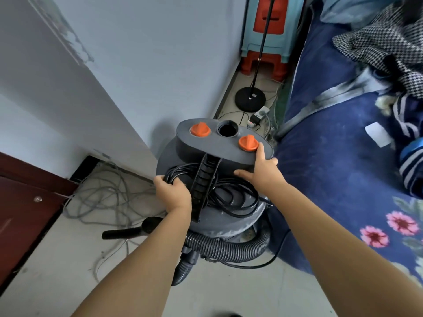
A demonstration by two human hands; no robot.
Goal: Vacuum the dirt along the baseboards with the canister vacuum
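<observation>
A grey canister vacuum (229, 218) stands on the floor in front of me, between a wall corner and a bed. Its top block (206, 152) carries two orange knobs (200, 129) and an open round port. A black power cord (231, 197) lies coiled on the lid around a ribbed black handle (202, 186). My left hand (172, 193) is closed on the cord coil at the lid's left side. My right hand (263, 172) grips the right end of the top block. The ribbed hose (219, 245) curls around the base, and its black nozzle (130, 231) rests on the floor to the left.
A tangle of grey cables (103, 195) lies by the wall corner and a dark red door (20, 202). A bed with a blue floral cover (343, 179) fills the right. Beyond the vacuum are a power strip (258, 116), a round black stand base (250, 98) and stacked stools (265, 42).
</observation>
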